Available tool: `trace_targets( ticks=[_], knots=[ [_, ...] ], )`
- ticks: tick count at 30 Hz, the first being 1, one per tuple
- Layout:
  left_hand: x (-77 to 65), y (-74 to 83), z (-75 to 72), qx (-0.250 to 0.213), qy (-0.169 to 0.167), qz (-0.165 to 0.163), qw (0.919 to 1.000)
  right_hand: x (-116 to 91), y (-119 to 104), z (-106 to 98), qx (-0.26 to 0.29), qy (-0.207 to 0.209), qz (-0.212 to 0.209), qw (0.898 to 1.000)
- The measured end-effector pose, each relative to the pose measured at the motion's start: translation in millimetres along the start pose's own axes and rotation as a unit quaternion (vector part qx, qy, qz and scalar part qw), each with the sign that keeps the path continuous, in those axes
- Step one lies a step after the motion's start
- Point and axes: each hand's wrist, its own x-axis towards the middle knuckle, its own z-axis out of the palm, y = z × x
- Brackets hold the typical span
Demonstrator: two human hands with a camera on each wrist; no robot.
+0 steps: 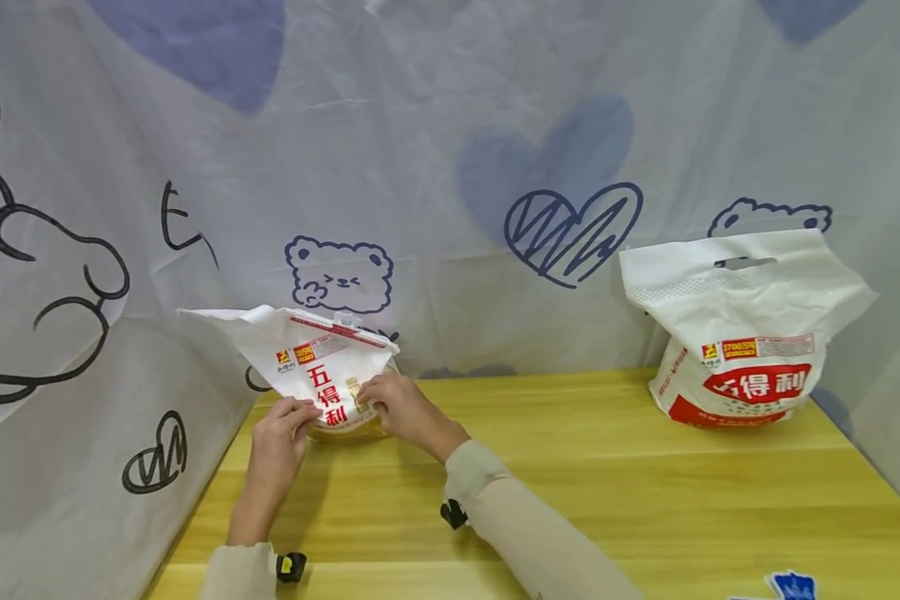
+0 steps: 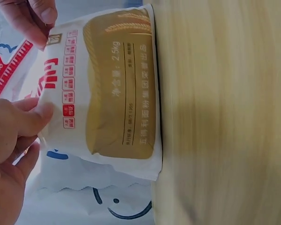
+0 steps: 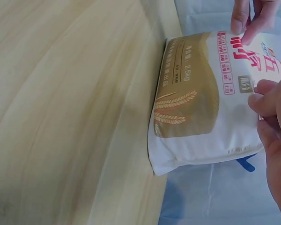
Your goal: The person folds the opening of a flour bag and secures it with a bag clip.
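Note:
A white and tan bag of flour (image 1: 328, 375) with red lettering stands at the back left of the table, its top flap leaning over to the left. My left hand (image 1: 281, 429) pinches the front of the bag at its left side, thumb and fingertips on the plastic. On the right side of the front, my right hand (image 1: 405, 408) pinches the plastic between thumb and fingers. In the left wrist view the tan lower panel (image 2: 119, 89) faces the camera, and the bag's base sits on the wood. Its back is hidden.
A second white flour bag (image 1: 750, 333), with a handle slot and red print, stands at the back right. A blue and white item (image 1: 792, 585) is cut off at the bottom right. Behind the wooden table (image 1: 570, 475) hangs a printed cloth (image 1: 435, 192), also along the left.

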Motion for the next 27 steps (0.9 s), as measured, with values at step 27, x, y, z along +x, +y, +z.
trace_targets(
  ticks=[27],
  knots=[
    [-0.3,53.4,9.4,-0.041,-0.043,-0.008,0.9982,-67.4,14.6,-28.2,0.03,0.061,0.012,0.998]
  ],
)
